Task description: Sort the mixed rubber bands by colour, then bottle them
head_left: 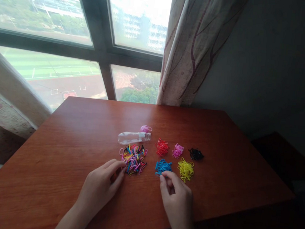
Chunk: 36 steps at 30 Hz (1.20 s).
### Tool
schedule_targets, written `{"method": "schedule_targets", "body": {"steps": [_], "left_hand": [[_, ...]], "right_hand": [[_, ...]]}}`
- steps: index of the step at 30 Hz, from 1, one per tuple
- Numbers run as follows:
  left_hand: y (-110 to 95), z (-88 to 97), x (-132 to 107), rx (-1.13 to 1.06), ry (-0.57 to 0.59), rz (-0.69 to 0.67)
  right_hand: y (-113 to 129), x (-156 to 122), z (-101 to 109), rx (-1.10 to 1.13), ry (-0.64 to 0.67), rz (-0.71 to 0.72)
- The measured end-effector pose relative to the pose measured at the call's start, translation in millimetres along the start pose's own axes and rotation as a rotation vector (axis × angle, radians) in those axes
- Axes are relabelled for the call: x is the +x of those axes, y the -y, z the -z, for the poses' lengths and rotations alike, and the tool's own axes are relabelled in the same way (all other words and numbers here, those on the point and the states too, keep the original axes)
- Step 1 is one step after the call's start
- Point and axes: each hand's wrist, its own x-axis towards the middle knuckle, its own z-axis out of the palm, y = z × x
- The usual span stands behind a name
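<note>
At the left edge of a mixed pile of small coloured rubber bands (pixel 135 159), my left hand (pixel 104 180) has its thumb and forefinger pinched together. Whatever lies between those fingertips is too small to make out. My right hand (pixel 177 194) is closed in a pinch at the near edge of a blue pile of rubber bands (pixel 163 166); what its tips hold, if anything, is unclear. Beside the blue bands is a yellow pile (pixel 185 169). Farther back sit a red pile (pixel 162 147), a pink pile (pixel 177 150) and a black pile (pixel 196 154).
Behind the mixed pile, a clear plastic bottle (pixel 132 137) lies on its side, its mouth to the right. A pink-purple item (pixel 146 128) rests just beyond it. The wooden table (pixel 86 129) stands against a window, with a curtain (pixel 190 53) at the right.
</note>
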Motion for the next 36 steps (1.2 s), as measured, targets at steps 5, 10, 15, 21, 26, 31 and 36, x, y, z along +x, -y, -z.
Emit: {"method": "schedule_targets", "body": {"steps": [5,10,15,21,26,31,36], "left_hand": [[1.1,-0.8,-0.1,-0.002,-0.006,-0.02],[2.4,-2.3,0.0,0.001,-0.004,-0.026],[1.5,-2.2,0.3,0.002,-0.002,-0.032],[1.5,-1.5,-1.0,0.003,-0.001,-0.023],[1.8,-2.6,-0.9,0.002,0.018,-0.009],[3.1,-3.5,-1.4,-0.014,0.032,0.01],[3.9,-4.5,-1.9,-0.004,0.057,0.023]], "right_hand": [[-20.4,3.8,8.8,-0.063,-0.032,-0.014],[-24.7,2.4,6.6,-0.08,-0.022,-0.004],[-26.8,1.3,5.8,-0.093,-0.01,-0.029],[-25.8,1.4,8.6,-0.066,-0.009,-0.033],[-10.2,-0.3,0.5,-0.007,0.021,0.031],[13.8,-4.2,-18.6,0.038,0.13,0.142],[23.8,-6.7,-31.5,0.025,0.19,0.186]]}}
